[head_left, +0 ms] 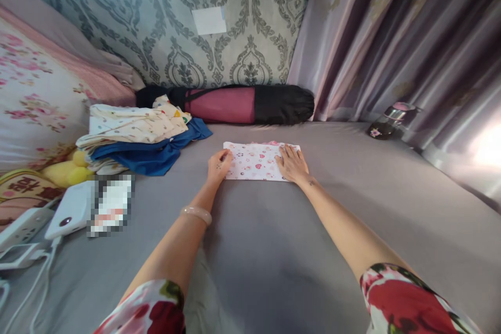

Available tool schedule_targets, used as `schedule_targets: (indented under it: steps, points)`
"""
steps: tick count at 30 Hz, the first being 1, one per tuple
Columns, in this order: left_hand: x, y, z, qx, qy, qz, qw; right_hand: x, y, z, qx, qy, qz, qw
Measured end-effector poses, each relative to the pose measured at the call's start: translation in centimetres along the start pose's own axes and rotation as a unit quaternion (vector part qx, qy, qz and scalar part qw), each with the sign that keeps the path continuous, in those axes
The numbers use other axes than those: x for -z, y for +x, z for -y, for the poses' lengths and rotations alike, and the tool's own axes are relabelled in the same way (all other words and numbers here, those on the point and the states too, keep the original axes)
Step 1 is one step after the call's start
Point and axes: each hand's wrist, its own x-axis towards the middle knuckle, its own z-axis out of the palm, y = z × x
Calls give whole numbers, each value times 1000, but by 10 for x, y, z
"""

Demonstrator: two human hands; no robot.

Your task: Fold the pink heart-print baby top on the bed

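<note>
A white cloth (256,163) with a pink heart and small figure print lies folded into a flat rectangle on the grey bed sheet (258,240). At its left end, my left hand (219,165) has thumb and fingers closed on the edge. My right hand (293,163) rests flat on the right end, fingers stretched out over the fabric. A bit of pink material shows along the cloth's far edge. A pale bangle (197,213) circles my left forearm.
To the left sits a stack of folded clothes (133,128), cream over blue. Nearer are a white power bank (72,211), a power strip (25,227) and cables. A black and maroon rolled bag (223,105) lies along the wall. A bottle (389,121) stands by the curtain.
</note>
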Motion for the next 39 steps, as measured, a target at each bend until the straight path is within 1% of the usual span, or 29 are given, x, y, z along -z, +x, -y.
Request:
schedule_targets:
  steps: [6,9,11,15,19,21,25,33,36,39]
  points:
    - [-1,3,6,15,-12,-29,999,0,1,-2,-4,-1,10,1000]
    - [-1,3,7,19,-11,-26,999,5,2,0,-10,-3,30,999]
    - [-1,3,7,18,-14,-20,1000,9,3,5,-16,-2,33,999]
    - [-1,3,6,21,-29,-20,999,14,7,29,-2,10,7,1000]
    - [-2,4,8,18,-41,-26,999,8,10,50,17,36,3,999]
    - [-3,5,11,13,-52,-33,998,2,11,53,12,41,5,999]
    - [-7,8,17,5,-82,-45,996,-6,12,52,9,41,6,999]
    - [-11,11,26,1,-115,-66,991,-1,14,53,3,36,21,999]
    - [-11,12,27,5,-114,-72,991,2,15,62,-6,41,12,999]
    - [-11,12,26,5,-110,-77,991,2,18,80,9,55,-6,998]
